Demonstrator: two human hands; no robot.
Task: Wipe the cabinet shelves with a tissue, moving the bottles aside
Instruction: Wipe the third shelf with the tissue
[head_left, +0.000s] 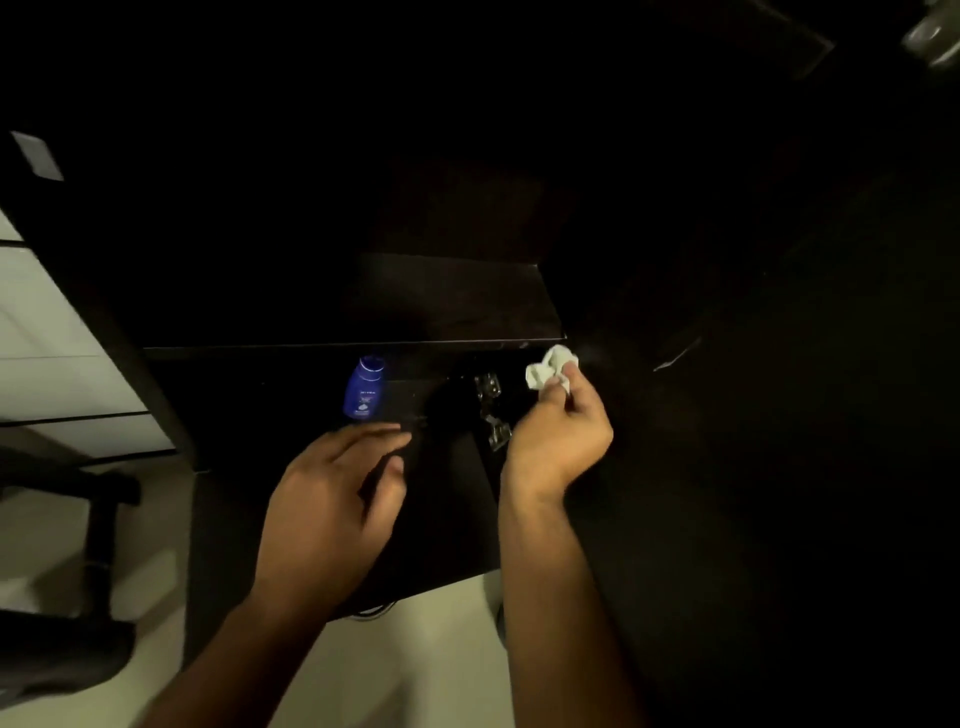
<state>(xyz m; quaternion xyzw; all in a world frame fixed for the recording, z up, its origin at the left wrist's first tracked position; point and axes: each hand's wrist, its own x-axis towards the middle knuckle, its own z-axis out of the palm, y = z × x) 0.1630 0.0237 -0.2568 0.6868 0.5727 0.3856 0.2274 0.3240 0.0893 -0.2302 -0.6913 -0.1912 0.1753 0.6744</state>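
Cabinet of dark wood fills most of the view, its door apparently swung open on the right, where two small metal hinges catch the light; the interior is very dim, so how clean either level is cannot be told. The step in hand looks like the lower shelf: a wipe is about to start there, and the upper shelf, bare along its front edge, gives no sign either way. The next move, as I judge it, calls for shifting the bottle sideways along the lower shelf with the free hand, then bringing the tissue down onto the cleared patch. The left hand hovers over the front part of the lower shelf with fingers loosely spread and thumb apart, gripping nothing; its fingertips lie near the bottle but apart from it. The right hand is raised near the right end of the upper shelf's front edge, closed in a pinch on the tissue. The small blue plastic bottle with a white band at its neck stands upright towards the back left of the lower shelf. The crumpled white tissue bunches above the right fingertips, touching no shelf.
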